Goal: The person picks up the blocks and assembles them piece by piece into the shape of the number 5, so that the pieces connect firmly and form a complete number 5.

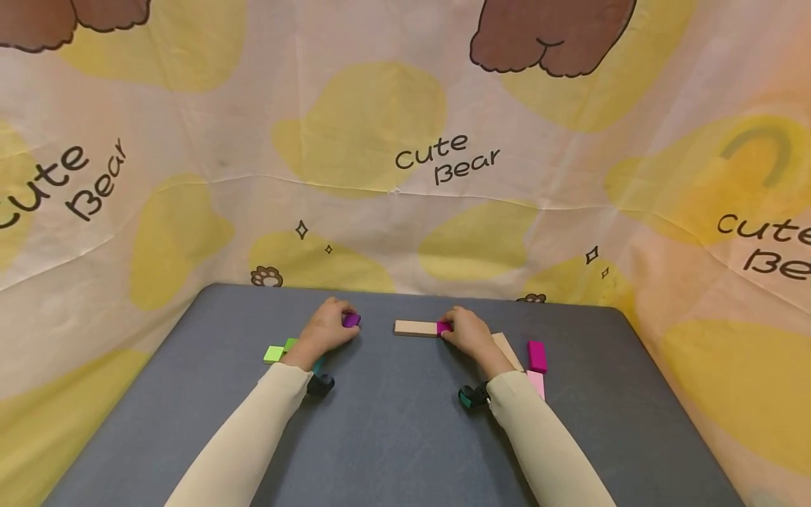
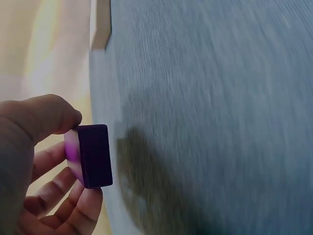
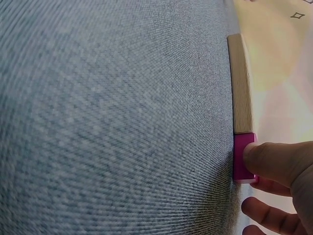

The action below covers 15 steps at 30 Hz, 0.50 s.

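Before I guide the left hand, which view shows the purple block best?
The left wrist view: the purple block looks large there, its broad face unobstructed. The head view shows it small, partly covered by the left hand; the right wrist view misses it.

Passable over middle of grey table (image 1: 393, 436) toward far edge, between left hand (image 1: 326, 329) and right hand (image 1: 472, 334), as far as wooden block (image 1: 415, 329). Also between purple block (image 1: 351, 320) and wooden block's left end. Blocked at its right end by touching magenta block (image 3: 239, 159), in right hand. Obstructed toward right edge by second wooden block (image 1: 508, 351), second magenta block (image 1: 537, 356), pale pink block (image 1: 536, 384); toward left edge by lime block (image 1: 274, 354).
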### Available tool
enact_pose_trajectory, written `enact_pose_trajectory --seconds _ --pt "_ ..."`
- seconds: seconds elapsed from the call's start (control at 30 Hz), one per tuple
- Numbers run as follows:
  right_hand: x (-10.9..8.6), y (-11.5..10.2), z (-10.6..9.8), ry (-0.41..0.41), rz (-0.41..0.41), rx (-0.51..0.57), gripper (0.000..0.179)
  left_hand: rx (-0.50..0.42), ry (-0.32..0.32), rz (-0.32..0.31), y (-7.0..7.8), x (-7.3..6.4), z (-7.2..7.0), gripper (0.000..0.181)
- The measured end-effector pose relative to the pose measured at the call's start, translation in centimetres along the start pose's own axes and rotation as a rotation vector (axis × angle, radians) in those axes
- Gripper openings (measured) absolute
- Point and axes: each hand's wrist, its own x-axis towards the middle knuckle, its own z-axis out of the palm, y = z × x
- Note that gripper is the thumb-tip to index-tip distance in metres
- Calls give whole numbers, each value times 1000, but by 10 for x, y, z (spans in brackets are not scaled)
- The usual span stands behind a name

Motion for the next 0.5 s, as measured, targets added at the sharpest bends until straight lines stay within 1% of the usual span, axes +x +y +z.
enact_pose_trajectory --seconds 0.33,0.5 --pt "1 1 4 5 7 -3 21 -61 0 -8 24 3 23 36" --pt "2 1 4 11 4 -4 21 -99 6 -13 31 8 32 35"
